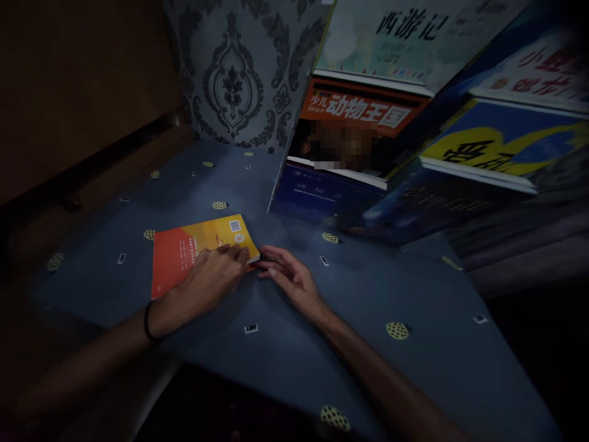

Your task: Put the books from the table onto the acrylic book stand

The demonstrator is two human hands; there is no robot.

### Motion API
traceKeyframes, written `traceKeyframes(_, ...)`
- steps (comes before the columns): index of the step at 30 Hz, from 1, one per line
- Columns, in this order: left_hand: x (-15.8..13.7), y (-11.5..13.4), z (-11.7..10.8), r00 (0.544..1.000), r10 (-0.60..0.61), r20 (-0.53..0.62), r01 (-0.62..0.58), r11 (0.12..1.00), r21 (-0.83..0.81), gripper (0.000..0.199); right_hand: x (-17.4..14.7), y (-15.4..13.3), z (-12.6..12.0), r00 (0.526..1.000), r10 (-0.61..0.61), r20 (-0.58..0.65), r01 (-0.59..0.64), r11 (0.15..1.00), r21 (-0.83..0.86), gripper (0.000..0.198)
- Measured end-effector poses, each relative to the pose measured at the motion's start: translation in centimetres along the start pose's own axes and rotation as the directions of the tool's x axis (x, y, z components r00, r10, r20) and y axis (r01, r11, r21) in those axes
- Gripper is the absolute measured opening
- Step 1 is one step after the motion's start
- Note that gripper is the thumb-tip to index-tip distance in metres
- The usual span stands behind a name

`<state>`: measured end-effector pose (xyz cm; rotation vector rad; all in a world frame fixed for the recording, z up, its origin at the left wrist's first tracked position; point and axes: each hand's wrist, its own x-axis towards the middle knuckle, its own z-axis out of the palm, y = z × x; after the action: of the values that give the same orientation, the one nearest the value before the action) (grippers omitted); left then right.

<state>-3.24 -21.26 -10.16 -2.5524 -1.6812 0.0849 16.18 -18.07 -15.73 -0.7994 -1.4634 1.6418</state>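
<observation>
A thin orange-and-yellow book (172, 258) lies on the table with its back cover up, a barcode near the far right corner. My left hand (218, 270) rests palm down across the book's right part, fingers bent and pressed on the cover by the right edge; it wears a dark band at the wrist. Close against that right edge is my right hand (294, 282), on its side, with thumb and fingers apart. Its fingertips reach the book's near right corner, and I cannot tell whether they touch the pages.
A blue patterned cloth covers the table (285, 350). At the back right a rack holds several upright books, among them an orange animal book (354, 110) and a blue-and-yellow one (501, 138). Patterned wallpaper (234, 73) stands behind, brown wood furniture (83, 80) at left. The light is dim.
</observation>
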Motion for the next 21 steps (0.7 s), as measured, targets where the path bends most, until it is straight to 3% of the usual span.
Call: traceKeyframes(21, 0.2, -0.08, -0.65, 0.999, 0.008, 0.048, -0.006, 0.999, -0.036, 0.025, 0.02, 0.47, -0.1, 1.0, 0.012, -0.021, -0.013, 1.0, -0.02, 0.044)
